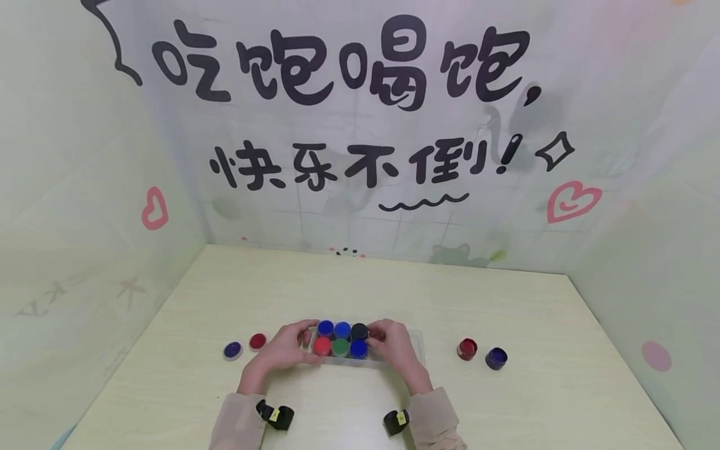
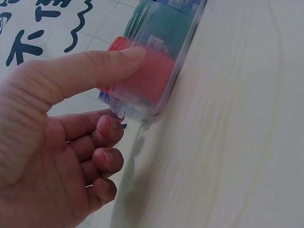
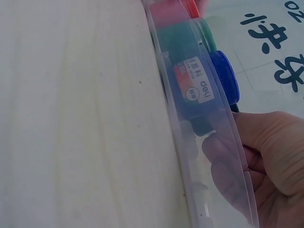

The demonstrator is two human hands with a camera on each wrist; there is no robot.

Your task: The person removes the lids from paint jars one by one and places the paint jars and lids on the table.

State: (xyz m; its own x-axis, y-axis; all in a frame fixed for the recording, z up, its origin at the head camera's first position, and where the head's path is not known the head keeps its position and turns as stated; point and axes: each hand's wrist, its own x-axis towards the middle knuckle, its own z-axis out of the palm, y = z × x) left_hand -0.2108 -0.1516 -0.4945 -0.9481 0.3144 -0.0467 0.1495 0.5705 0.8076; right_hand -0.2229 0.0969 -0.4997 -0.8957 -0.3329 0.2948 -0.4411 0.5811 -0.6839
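Note:
A clear plastic box holds several paint jars in two rows: a red-lidded jar, a green-lidded jar, blue-lidded ones and a black-lidded jar. My left hand grips the box's left end, its thumb pressed on the front wall over the red jar in the left wrist view. On the other side my right hand reaches into the box and holds the black-lidded jar at the back. The front wall and the blue-lidded jar partly hide those fingertips in the right wrist view.
To the right stand two open jars, one with red paint and one with dark blue. Left of the box lie a blue lid and a red lid. Printed cloth walls close off the table's back and sides.

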